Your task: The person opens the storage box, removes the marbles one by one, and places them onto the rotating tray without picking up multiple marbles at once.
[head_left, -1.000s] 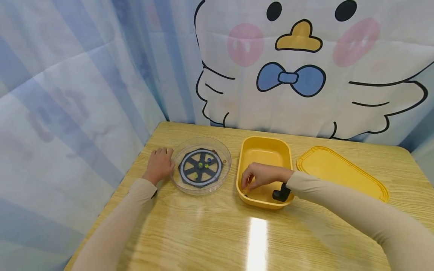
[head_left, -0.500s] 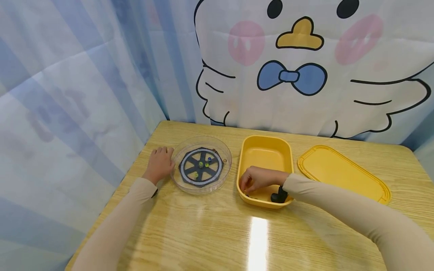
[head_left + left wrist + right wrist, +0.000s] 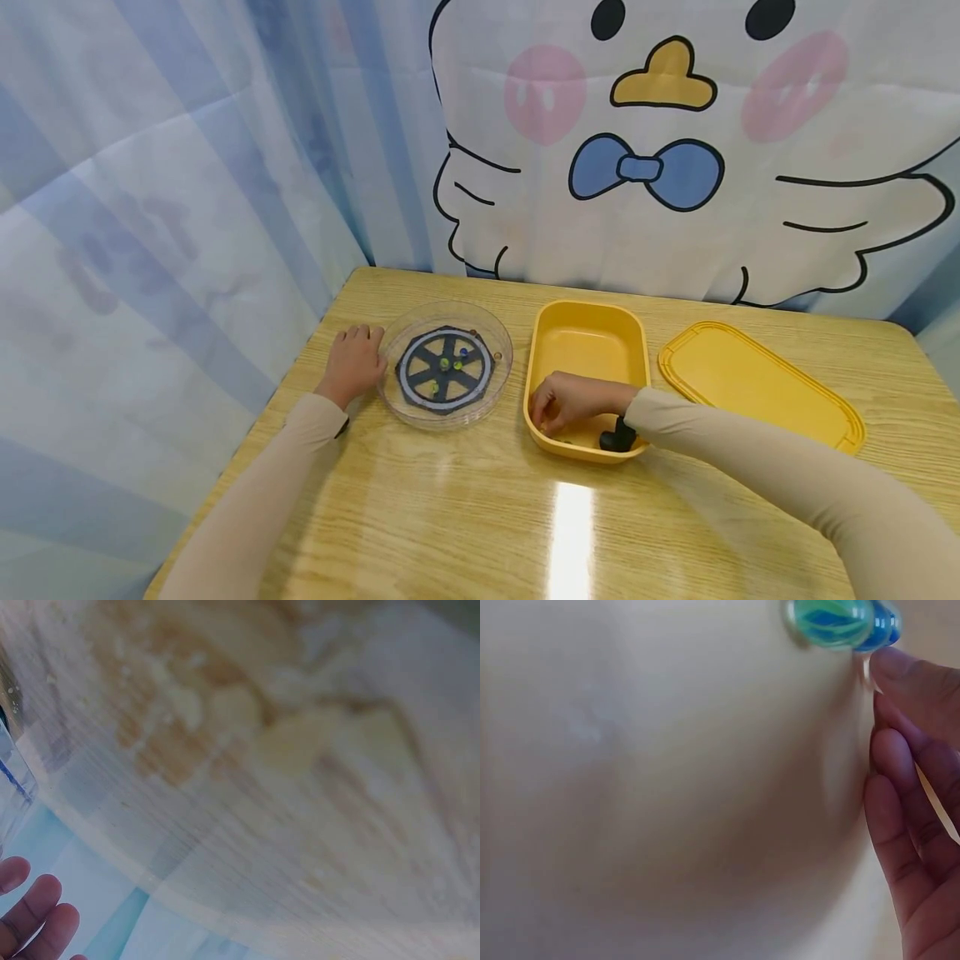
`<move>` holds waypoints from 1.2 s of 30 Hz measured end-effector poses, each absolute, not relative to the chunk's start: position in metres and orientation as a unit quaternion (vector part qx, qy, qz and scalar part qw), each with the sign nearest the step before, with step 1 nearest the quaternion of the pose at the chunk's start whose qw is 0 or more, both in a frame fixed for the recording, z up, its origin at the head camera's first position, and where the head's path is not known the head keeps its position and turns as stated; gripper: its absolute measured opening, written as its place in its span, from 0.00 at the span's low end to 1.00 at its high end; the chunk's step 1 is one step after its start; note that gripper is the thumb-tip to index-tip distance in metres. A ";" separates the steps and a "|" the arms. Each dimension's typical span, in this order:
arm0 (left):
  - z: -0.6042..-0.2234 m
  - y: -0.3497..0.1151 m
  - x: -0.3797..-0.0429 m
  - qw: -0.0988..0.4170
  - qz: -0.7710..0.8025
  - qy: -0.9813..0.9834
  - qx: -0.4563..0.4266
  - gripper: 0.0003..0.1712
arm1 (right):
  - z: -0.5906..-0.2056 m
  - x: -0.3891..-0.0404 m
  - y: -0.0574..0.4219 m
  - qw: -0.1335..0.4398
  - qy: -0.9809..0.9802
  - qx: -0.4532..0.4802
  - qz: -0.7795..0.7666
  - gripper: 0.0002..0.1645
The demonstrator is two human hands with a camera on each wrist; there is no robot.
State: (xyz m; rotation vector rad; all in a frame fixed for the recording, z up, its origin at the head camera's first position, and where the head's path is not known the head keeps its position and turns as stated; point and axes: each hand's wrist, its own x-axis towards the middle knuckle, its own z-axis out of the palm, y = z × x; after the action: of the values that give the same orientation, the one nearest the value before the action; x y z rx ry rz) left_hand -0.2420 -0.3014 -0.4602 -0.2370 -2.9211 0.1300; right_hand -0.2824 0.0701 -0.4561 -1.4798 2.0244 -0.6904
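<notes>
In the head view my left hand (image 3: 352,362) lies at the left side of a clear round dish (image 3: 487,408), fingers relaxed and thumb by its rim. A black six-spoked wheel shape with a grey ring (image 3: 422,398) shows in the dish, with several small glass marbles (image 3: 463,353) scattered about it. My right hand (image 3: 573,398) reaches down inside a yellow tub (image 3: 585,329), at its near left corner. Thumb and curled fingers pinch a small clear marble (image 3: 867,671), mostly hidden by the thumb. Green and blue swirled marbles (image 3: 832,621) lie just beyond the thumb in the right wrist view.
A yellow lid (image 3: 757,379) lies flat on the wooden table (image 3: 450,517), right of the tub. Behind and to the left hangs a curtain (image 3: 480,192) with a cartoon bird. A black wrist device (image 3: 618,435) sits under my right wrist, inside the tub.
My right hand shifts slightly lower and nearer in the tub, its fingers drawing together. A small dark marble comes into sight right of the fingertips. My left hand and the dish stay put.
</notes>
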 end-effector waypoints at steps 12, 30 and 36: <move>-0.464 -0.303 -0.244 0.116 0.050 -0.989 -0.082 0.17 | -0.451 -0.285 0.074 0.243 0.752 -0.563 -0.243 0.04; -0.465 -0.304 -0.245 0.115 0.044 -0.989 -0.084 0.17 | -0.450 -0.285 0.072 0.216 0.749 -0.590 -0.210 0.09; -0.464 -0.304 -0.245 0.114 0.044 -0.989 -0.083 0.17 | -0.450 -0.286 0.074 0.211 0.754 -0.584 -0.215 0.09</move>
State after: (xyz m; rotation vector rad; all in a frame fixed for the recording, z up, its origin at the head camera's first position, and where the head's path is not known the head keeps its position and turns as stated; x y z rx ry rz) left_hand -0.2451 -0.3041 -0.4645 -0.2431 -2.9003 0.1301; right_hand -0.2863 0.0736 -0.4505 -1.6219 2.0953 -0.5986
